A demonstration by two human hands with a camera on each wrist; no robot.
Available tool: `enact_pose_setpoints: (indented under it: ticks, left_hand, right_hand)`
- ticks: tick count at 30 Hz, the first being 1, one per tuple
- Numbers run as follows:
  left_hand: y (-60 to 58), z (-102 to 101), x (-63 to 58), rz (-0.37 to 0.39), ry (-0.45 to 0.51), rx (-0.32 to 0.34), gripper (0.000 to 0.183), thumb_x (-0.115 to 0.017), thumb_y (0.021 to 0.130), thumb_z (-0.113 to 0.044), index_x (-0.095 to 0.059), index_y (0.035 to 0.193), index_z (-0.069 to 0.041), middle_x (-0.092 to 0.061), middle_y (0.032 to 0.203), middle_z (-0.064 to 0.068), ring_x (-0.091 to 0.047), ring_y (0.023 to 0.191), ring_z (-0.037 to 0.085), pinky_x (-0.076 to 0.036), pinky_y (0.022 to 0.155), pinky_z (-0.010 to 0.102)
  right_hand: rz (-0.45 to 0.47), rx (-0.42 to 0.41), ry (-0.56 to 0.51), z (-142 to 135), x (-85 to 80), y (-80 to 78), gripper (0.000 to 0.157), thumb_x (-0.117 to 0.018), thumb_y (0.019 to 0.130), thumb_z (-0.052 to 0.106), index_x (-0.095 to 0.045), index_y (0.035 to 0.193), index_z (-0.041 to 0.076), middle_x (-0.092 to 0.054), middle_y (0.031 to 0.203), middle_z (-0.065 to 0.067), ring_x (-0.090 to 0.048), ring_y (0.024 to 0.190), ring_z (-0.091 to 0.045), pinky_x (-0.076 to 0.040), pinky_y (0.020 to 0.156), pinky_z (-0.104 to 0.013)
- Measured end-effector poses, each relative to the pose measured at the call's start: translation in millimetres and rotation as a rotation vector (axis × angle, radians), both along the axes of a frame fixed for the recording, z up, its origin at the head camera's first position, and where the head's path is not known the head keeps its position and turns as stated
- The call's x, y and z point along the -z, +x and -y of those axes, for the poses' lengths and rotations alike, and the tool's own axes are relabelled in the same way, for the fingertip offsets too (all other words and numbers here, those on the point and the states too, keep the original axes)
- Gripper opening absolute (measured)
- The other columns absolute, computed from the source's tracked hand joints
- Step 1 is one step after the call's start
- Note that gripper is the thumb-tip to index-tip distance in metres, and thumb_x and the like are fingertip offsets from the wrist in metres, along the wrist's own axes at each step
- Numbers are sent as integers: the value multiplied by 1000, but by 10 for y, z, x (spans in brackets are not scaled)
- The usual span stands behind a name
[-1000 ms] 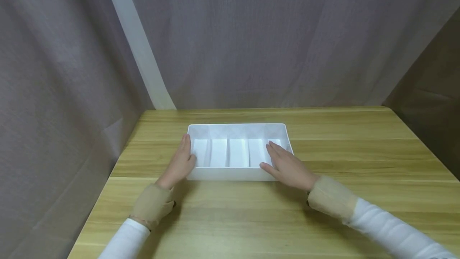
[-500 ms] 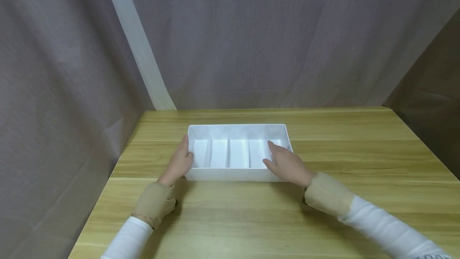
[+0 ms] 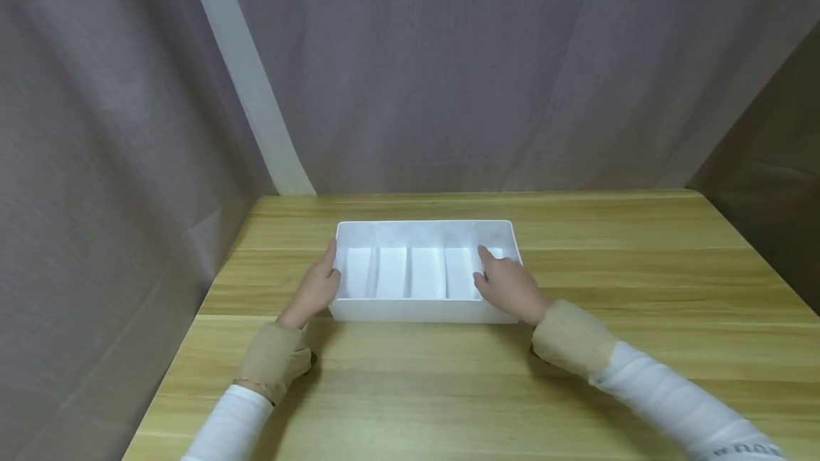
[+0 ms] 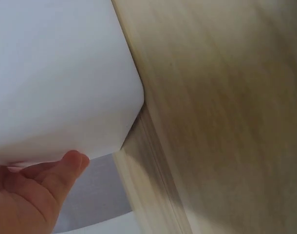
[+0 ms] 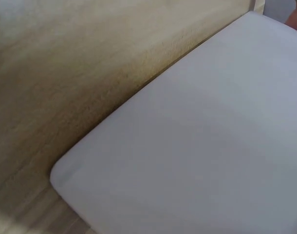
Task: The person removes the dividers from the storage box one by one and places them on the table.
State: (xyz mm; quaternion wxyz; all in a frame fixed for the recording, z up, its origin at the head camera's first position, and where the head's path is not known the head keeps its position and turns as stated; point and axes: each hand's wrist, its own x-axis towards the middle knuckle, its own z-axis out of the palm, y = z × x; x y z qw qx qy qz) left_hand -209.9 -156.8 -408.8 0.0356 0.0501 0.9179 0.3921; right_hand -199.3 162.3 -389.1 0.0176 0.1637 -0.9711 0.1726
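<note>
A white rectangular box (image 3: 410, 309), its inside split by low ridges into several compartments, sits on the wooden table. My left hand (image 3: 315, 289) grips its left end, index finger along the outside and thumb at the rim. In the left wrist view, my left fingers (image 4: 61, 176) lie against the lower edge of the box wall (image 4: 65, 87). My right hand (image 3: 511, 289) is over the right front corner, index finger straight and thumb over the inside; its other fingers are hidden. The right wrist view shows mostly the box's outer wall (image 5: 197, 131).
The light wooden table (image 3: 410, 390) has rounded back corners. Grey curtains (image 3: 448, 77) hang behind and at the left, crossed by a pale strip (image 3: 246, 70). Dark cloth (image 3: 769, 141) hangs at the right.
My right hand has gone from spread, straight fingers to a more curled shape with the index finger out, shifting slightly. The left hand has moved slightly outward. The box has hardly moved.
</note>
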Motion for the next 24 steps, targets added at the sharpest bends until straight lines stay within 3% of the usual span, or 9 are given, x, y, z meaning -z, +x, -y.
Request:
enact_pose_setpoints:
  ticks: [6, 16, 24]
  left_hand:
    - [-3, 10, 8, 14, 12, -2, 58, -30, 91, -11, -5, 142, -7, -18, 145, 16, -24, 130, 31, -19, 107, 41]
    - [-15, 18, 15, 82, 27, 34, 60, -27, 91, -12, 5, 142, -10, -9, 147, 14, -19, 132, 31, -14, 108, 41]
    - [-8, 7, 9, 78, -1, 36, 61, -27, 91, -10, 6, 142, -10, -16, 144, 21, -28, 127, 35, -21, 105, 45]
  right_hand:
    - [52, 31, 4, 23, 24, -47, 56, -41, 83, 16, -30, 132, -9, -41, 47, 0, -32, 41, -12, -28, 38, -26]
    - [61, 43, 57, 70, 33, -90, 62, -40, 78, 12, -24, 133, -9, -49, 53, -5, -42, 44, -18, -31, 41, -29]
    - [88, 50, 55, 91, 31, -105, 64, -41, 78, 11, -19, 135, -10, -45, 50, -3, -38, 42, -15, -29, 39, -28]
